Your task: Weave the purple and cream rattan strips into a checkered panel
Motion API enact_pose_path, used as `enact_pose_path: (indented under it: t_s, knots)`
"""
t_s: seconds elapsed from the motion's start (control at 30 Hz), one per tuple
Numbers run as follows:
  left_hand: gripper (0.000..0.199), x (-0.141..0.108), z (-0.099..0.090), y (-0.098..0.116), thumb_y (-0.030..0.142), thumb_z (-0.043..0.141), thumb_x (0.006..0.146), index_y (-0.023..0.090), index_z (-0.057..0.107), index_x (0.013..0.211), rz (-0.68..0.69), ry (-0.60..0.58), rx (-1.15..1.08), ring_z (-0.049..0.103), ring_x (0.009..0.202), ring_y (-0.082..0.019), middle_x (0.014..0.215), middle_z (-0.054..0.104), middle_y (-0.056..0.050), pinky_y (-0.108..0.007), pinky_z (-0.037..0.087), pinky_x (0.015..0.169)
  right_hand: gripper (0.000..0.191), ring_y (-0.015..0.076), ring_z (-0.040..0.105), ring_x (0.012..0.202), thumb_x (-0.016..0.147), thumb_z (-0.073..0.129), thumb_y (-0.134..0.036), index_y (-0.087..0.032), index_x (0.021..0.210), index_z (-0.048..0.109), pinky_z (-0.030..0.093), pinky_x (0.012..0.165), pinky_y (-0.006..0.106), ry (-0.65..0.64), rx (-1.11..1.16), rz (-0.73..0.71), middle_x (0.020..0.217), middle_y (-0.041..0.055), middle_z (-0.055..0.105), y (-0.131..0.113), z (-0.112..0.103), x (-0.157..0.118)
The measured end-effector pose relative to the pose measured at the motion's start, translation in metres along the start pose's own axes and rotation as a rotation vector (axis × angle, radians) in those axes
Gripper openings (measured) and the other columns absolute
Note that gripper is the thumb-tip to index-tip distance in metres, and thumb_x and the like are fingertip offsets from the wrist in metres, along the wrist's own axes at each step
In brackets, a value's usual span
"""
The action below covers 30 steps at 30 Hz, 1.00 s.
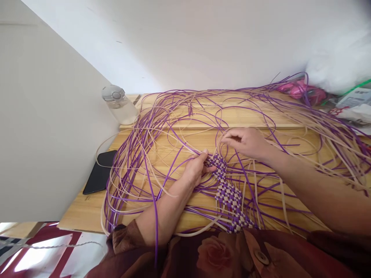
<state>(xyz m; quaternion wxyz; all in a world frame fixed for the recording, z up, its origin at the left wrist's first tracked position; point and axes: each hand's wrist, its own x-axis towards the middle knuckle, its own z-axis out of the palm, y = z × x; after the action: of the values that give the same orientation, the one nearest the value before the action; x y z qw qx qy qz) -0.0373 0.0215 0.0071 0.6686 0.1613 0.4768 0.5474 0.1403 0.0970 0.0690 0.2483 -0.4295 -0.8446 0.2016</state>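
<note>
A woven strip [228, 194] of purple and beige strands, patterned in small checks, runs from the front edge of the table up toward my hands. My left hand [197, 166] grips its upper end, thumb on top and fingers partly hidden beneath. Above and right of that end, my right hand [242, 141] pinches a beige strand [218, 145] that rises from the weave. Long loose purple and beige strands [127, 170] fan out from both sides of the strip.
A wooden table [185, 144] carries the work. Toward the back left stands a clear bottle with a grey lid [120, 104]. A black phone or tablet [100, 173] lies at the left. Pink material [303, 90] and plastic bags [344, 61] sit at the back right, against a white wall.
</note>
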Motion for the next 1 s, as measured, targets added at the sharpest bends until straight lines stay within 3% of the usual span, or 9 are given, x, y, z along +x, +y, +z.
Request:
enact_pose_path:
  t_s: [0.1, 0.2, 0.33, 0.43, 0.5, 0.67, 0.83, 1.0]
  knots:
    - [0.034, -0.003, -0.001, 0.000, 0.032, 0.087, 0.057, 0.013, 0.070, 0.079, 0.032, -0.154, 0.053, 0.062, 0.076, -0.016, 0.083, 0.068, -0.006, -0.024, 0.055, 0.059, 0.027, 0.0204, 0.061, 0.104, 0.090, 0.050, -0.024, -0.022, 0.105, 0.072, 0.046, 0.093, 0.036, -0.074, -0.162, -0.374, 0.113, 0.0076, 0.068, 0.000, 0.009, -0.008]
    - [0.037, -0.005, -0.002, -0.001, 0.027, 0.089, 0.049, 0.010, 0.071, 0.077, 0.028, -0.219, 0.092, 0.064, 0.075, -0.016, 0.083, 0.070, -0.009, -0.024, 0.053, 0.062, 0.024, 0.0208, 0.062, 0.097, 0.089, 0.048, -0.019, -0.019, 0.095, 0.072, 0.048, 0.086, 0.035, -0.110, -0.301, -0.408, 0.105, 0.0101, 0.068, -0.004, 0.009, -0.010]
    - [0.034, -0.004, -0.001, -0.003, 0.026, 0.089, 0.048, 0.009, 0.071, 0.072, 0.028, -0.210, 0.098, 0.064, 0.069, -0.015, 0.077, 0.070, -0.008, -0.024, 0.052, 0.063, 0.015, 0.0174, 0.060, 0.065, 0.083, 0.058, -0.022, -0.018, 0.072, 0.068, 0.045, 0.065, 0.029, -0.198, -0.313, -0.189, 0.069, 0.0069, 0.066, -0.027, -0.003, -0.017]
    - [0.033, -0.006, 0.000, 0.000, 0.026, 0.087, 0.051, 0.009, 0.071, 0.074, 0.041, -0.235, 0.101, 0.064, 0.069, -0.014, 0.079, 0.070, -0.009, -0.023, 0.050, 0.062, 0.017, 0.0147, 0.061, 0.057, 0.084, 0.059, -0.031, -0.018, 0.076, 0.067, 0.045, 0.054, 0.025, -0.322, 0.109, 0.121, 0.063, 0.0033, 0.065, -0.036, -0.004, -0.017]
    - [0.033, -0.008, 0.001, 0.001, 0.025, 0.087, 0.052, 0.009, 0.072, 0.076, 0.048, -0.234, 0.096, 0.064, 0.069, -0.014, 0.081, 0.070, -0.008, -0.023, 0.050, 0.061, 0.023, 0.0146, 0.063, 0.057, 0.084, 0.059, -0.038, -0.016, 0.080, 0.067, 0.048, 0.052, 0.024, -0.313, 0.350, 0.291, 0.066, 0.0037, 0.067, -0.033, 0.001, -0.015]
    - [0.034, -0.008, 0.000, -0.001, 0.025, 0.087, 0.052, 0.011, 0.072, 0.079, 0.032, -0.221, 0.097, 0.065, 0.074, -0.015, 0.088, 0.072, -0.010, -0.023, 0.050, 0.064, 0.025, 0.0116, 0.062, 0.055, 0.085, 0.061, -0.039, -0.016, 0.084, 0.070, 0.053, 0.052, 0.022, -0.178, 0.390, 0.320, 0.062, 0.0015, 0.066, -0.022, 0.017, -0.014]
    - [0.037, -0.009, 0.000, 0.002, 0.036, 0.084, 0.059, 0.013, 0.075, 0.087, 0.042, -0.279, 0.103, 0.067, 0.087, -0.020, 0.097, 0.073, -0.012, -0.023, 0.051, 0.066, 0.016, 0.0110, 0.066, 0.058, 0.082, 0.067, -0.023, -0.015, 0.095, 0.070, 0.058, 0.057, 0.022, -0.116, 0.667, 0.550, 0.071, 0.0052, 0.071, -0.036, 0.025, -0.016]
    - [0.037, -0.013, 0.003, 0.003, 0.031, 0.085, 0.057, 0.012, 0.075, 0.088, 0.044, -0.257, 0.158, 0.068, 0.084, -0.020, 0.097, 0.074, -0.013, -0.022, 0.049, 0.065, 0.018, 0.0105, 0.067, 0.061, 0.082, 0.067, -0.023, -0.017, 0.098, 0.070, 0.058, 0.052, 0.018, -0.029, 0.729, 0.547, 0.081, 0.0047, 0.072, -0.043, 0.033, -0.024]
